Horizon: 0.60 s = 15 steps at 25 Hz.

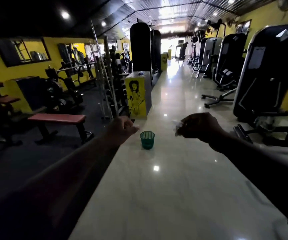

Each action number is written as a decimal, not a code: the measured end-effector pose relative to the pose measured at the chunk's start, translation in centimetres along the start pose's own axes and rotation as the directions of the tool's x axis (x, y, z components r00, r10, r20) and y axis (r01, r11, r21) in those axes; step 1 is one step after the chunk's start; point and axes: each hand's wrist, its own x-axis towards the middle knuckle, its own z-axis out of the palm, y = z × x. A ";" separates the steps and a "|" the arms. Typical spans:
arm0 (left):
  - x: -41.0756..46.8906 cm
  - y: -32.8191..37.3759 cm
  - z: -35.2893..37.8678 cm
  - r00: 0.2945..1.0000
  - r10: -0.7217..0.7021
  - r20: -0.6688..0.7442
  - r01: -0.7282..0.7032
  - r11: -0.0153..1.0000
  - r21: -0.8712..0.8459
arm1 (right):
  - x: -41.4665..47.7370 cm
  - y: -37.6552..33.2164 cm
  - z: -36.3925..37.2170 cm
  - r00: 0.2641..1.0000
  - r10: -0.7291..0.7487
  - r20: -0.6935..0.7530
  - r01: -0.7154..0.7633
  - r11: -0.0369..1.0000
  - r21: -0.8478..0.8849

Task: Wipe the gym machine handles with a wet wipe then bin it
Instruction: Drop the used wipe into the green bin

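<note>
1. Flat bench (58,118): red padded top on a dark frame. It stands on the dark mat floor, well to the left of my left hand.
2. Steel bars (105,75): a cluster leaning upright, beyond my left hand and slightly to its left.
3. My left hand (122,126): stretched forward with the fingers curled into a fist. Nothing shows in it.
4. Yellow pillar (136,96): it has a black line drawing of a figure on its near face. It stands just beyond my left hand, where the dark mat meets the pale floor.
5. Green mesh bin (147,140): small, upright and open at the top. It stands on the glossy pale tiled floor (165,187) between my two hands, nearer the left one. I cannot tell what is inside.
6. Wet wipe (178,126): white and crumpled, sticking out of the left side of my right hand. It is held to the right of the bin, not above its mouth.
7. My right hand (202,127): the back faces me and the fingers are curled round the wet wipe, gripping it.
8. Weight-stack machines (269,75): dark, in a row along the yellow wall, to the right of and beyond my right hand. The nearest stands close past it.
</note>
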 end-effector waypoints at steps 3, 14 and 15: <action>10.6 -3.0 0.1 1.000 0.000 0.010 -0.001 0.999 0.042 | 12.0 0.8 1.6 1.000 0.006 0.000 -0.006 1.000 -0.025; 51.7 -24.7 6.8 0.996 -0.014 0.084 0.016 1.000 -0.023 | 54.9 10.6 15.0 0.997 0.062 0.052 -0.055 0.990 -0.128; 55.4 -26.2 7.6 0.994 -0.026 0.106 0.027 1.000 -0.009 | 58.6 12.0 15.8 0.995 0.084 0.048 -0.079 0.990 -0.113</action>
